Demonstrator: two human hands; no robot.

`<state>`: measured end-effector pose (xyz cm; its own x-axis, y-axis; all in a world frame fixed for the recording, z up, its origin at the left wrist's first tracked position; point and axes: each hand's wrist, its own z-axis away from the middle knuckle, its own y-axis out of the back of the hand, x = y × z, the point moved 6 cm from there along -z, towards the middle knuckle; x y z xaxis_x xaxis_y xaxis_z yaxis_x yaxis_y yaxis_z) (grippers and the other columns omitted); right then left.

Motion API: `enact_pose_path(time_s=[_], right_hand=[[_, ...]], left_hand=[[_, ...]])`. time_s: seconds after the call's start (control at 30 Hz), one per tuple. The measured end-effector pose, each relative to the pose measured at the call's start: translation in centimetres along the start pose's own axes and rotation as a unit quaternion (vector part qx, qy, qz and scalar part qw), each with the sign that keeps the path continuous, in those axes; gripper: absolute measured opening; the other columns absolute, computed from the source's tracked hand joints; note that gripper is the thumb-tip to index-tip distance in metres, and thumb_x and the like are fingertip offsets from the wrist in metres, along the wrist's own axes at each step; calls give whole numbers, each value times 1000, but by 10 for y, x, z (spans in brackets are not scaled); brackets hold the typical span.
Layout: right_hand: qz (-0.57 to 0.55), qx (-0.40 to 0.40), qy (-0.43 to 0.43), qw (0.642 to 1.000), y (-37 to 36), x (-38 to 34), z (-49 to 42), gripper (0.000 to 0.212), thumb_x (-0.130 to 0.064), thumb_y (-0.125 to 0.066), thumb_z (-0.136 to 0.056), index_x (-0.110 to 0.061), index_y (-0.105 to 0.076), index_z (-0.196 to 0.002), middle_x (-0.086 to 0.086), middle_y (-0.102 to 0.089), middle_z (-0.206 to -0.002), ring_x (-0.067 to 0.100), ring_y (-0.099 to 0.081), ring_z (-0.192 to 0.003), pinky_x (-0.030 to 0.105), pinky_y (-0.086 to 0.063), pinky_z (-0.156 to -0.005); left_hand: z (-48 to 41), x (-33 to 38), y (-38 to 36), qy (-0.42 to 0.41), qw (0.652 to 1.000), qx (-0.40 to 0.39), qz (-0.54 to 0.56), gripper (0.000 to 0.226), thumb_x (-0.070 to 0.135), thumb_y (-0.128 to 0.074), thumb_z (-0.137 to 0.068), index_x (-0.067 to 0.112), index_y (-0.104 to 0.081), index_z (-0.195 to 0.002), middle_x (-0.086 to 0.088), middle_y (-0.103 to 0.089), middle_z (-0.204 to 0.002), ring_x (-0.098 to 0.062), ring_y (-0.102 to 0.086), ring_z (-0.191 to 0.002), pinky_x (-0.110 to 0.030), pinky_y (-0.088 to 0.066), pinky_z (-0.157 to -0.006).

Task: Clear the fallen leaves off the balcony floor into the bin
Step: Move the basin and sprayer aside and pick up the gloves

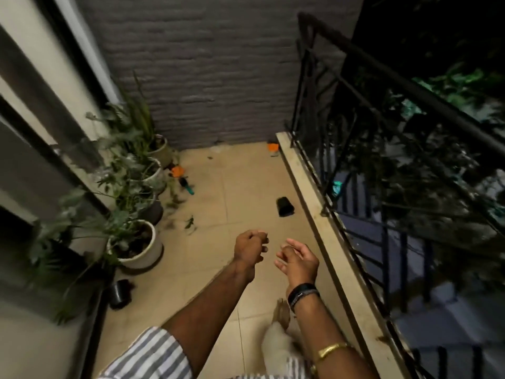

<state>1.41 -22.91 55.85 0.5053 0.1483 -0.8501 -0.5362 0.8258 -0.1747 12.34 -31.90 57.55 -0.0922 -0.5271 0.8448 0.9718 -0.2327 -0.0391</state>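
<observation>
The leaf sprig (pixel 190 224) lies on the floor ahead-left of the left hand (pixel 250 248), nearer its curled, seemingly empty fingers than the right hand (pixel 297 262), whose fingers hang loosely open.

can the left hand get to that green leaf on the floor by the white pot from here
Probably yes. The leaf lies on bare tile ahead of the left hand, nothing between them; the white pot stands off to the side. The person would have to bend down.
</observation>
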Motion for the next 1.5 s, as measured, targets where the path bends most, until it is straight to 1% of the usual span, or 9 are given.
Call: enact_pose_path(time_s=[0.4,0.53,0.67,0.93,1.03,1.17,1.37,1.47,1.5], right_hand=[[112,-174,8,978,-259,-78,-173,13,-1,-62,-93,-11,-68,-100,14,-72,-96,25,-70,-82,36,-62,-72],[144,-201,-2,969,-330,-91,-216,13,-1,-63,-92,-11,-69,-99,11,-71,-92,23,-70,-81,30,-61,-67],[178,-226,-9,958,-404,-84,-266,14,-2,-63,-91,-11,-70,-99,14,-72,-94,22,-71,-79,30,-60,-66],[198,-247,-59,947,-571,-67,-361,15,0,-65,-91,-6,-68,-105,10,-70,-88,20,-68,-75,27,-58,-59],[209,-243,-70,944,-627,-61,-395,15,-1,-65,-91,-7,-68,-104,9,-71,-86,20,-68,-73,34,-60,-65],[244,-258,-82,931,-689,-49,-440,18,-1,-65,-89,-18,-70,-93,10,-72,-92,30,-71,-85,47,-61,-79],[300,-293,-123,899,-773,-20,-530,16,0,-62,-92,-12,-68,-100,13,-72,-88,28,-70,-78,39,-59,-69],[341,-308,-141,877,-803,2,-583,17,0,-63,-90,-10,-69,-103,7,-76,-79,25,-74,-71,37,-59,-62],[354,-312,-145,870,-813,10,-599,17,-2,-65,-89,-13,-69,-101,5,-76,-79,24,-75,-73,38,-60,-63]], left_hand=[[-199,150,76,-14,977,175,122,6,15,-59,-92,17,-61,-87,-3,-63,-82,-11,-54,-61,-21,-36,-48],[-259,181,102,3,964,217,153,5,18,-60,-91,16,-64,-92,-1,-66,-82,-11,-57,-62,-21,-39,-48],[-332,204,128,16,953,242,181,13,19,-57,-93,13,-65,-101,-2,-65,-86,-10,-57,-63,-22,-39,-49],[-489,264,198,62,946,259,186,9,16,-56,-92,16,-62,-86,-3,-65,-83,-11,-57,-63,-20,-38,-48],[-541,292,222,75,948,247,187,18,12,-53,-93,16,-57,-77,-2,-57,-74,-11,-50,-59,-20,-34,-47],[-606,313,243,106,939,249,210,14,14,-52,-94,15,-61,-84,-5,-61,-83,-14,-54,-64,-25,-36,-56],[-721,312,255,137,915,264,272,12,16,-54,-96,12,-65,-98,-10,-68,-95,-21,-67,-81,-30,-52,-64],[-779,313,255,139,888,299,320,13,6,-52,-96,6,-64,-98,-10,-68,-83,-16,-68,-61,-26,-54,-50],[-799,311,256,143,881,310,328,13,4,-52,-95,6,-64,-96,-9,-67,-80,-16,-68,-60,-28,-55,-51]])
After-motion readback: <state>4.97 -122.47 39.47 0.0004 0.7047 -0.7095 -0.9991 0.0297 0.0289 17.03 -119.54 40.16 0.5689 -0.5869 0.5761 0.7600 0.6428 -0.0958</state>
